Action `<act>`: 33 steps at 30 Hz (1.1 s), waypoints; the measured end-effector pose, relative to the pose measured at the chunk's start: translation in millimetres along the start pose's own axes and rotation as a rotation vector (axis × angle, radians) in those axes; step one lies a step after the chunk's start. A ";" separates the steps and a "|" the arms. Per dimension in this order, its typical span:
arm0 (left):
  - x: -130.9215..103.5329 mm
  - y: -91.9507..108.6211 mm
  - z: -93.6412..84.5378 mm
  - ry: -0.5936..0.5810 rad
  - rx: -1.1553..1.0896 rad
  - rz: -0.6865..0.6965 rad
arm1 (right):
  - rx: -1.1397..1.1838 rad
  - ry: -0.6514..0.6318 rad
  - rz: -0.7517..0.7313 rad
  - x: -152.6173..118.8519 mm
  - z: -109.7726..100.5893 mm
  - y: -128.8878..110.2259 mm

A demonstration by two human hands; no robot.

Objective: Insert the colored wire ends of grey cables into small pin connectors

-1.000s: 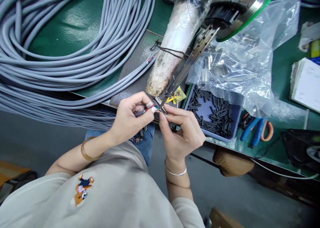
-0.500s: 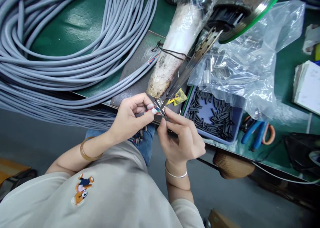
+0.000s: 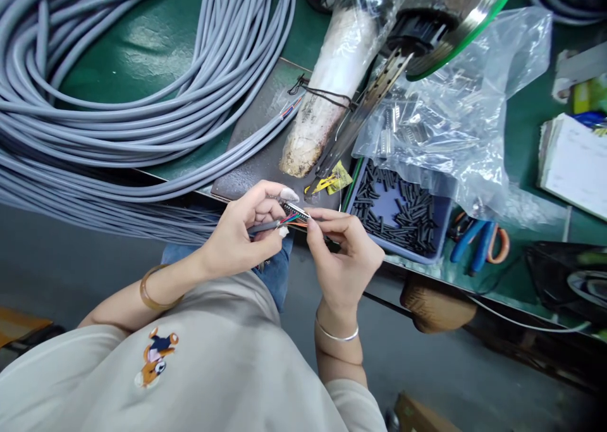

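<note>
My left hand (image 3: 249, 226) grips a grey cable (image 3: 265, 226) whose coloured wires fan out at its end, beside a small multi-pin connector (image 3: 294, 211). On the right, my right hand (image 3: 344, 242) pinches at the connector's right end, thumb and index finger together where the wires end; whether it holds a wire or the connector is too small to tell. Just above the hands are a soldering tool's tip (image 3: 315, 179) and a yellow piece (image 3: 327, 183) on a dark board (image 3: 246, 160). The wrapped white tube (image 3: 332, 71) slants above them.
Grey cable bundles (image 3: 142, 119) cover the left. A blue tray (image 3: 439, 252) holds black tubing pieces, with a clear bag (image 3: 478, 103) of connectors over its back edge. Pliers (image 3: 478, 245), a paper pad (image 3: 573, 160) and a black device (image 3: 564, 286) lie right.
The connector has come away from the tool tip, down towards me, and turned so the grey cable shows. My right fingers have closed at its right end. The view has shifted slightly.
</note>
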State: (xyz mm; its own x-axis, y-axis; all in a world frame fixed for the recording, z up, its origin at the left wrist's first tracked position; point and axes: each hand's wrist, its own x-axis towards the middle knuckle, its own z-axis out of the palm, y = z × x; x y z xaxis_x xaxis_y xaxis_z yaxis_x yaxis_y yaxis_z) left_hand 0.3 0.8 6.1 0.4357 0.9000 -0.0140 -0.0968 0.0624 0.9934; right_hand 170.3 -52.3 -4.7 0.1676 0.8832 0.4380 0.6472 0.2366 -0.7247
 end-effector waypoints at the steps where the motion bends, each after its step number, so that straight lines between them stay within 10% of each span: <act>1: -2.7 -0.3 -1.7 -0.032 0.012 0.018 | 0.028 -0.048 0.036 -1.4 -1.5 -0.1; 4: -8.5 -1.1 -6.6 -0.108 0.003 0.010 | -0.010 -0.003 0.046 -5.1 -5.1 0.7; 9: -9.6 -4.1 -14.4 -0.135 -0.250 -0.194 | -0.034 0.655 -0.244 -0.8 -6.3 -1.3; 11: -8.1 -6.1 -17.8 -0.156 -0.363 -0.257 | 0.006 0.735 -0.275 0.6 -5.6 -3.9; 21: -3.5 -8.5 -29.4 -0.293 -0.593 -0.363 | -0.099 0.167 -0.217 -15.0 2.2 -17.2; 33: -7.0 -23.4 -32.4 -0.241 -0.395 -0.153 | -0.151 0.084 -0.288 -11.5 5.3 -21.8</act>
State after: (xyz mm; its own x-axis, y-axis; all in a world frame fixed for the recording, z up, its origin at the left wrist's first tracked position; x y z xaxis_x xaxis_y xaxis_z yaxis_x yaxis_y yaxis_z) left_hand -29.5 7.0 -20.8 0.6618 0.7451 -0.0829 -0.3277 0.3870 0.8619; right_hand 150.3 -65.4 3.2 0.0180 0.7509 0.6602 0.7787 0.4036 -0.4803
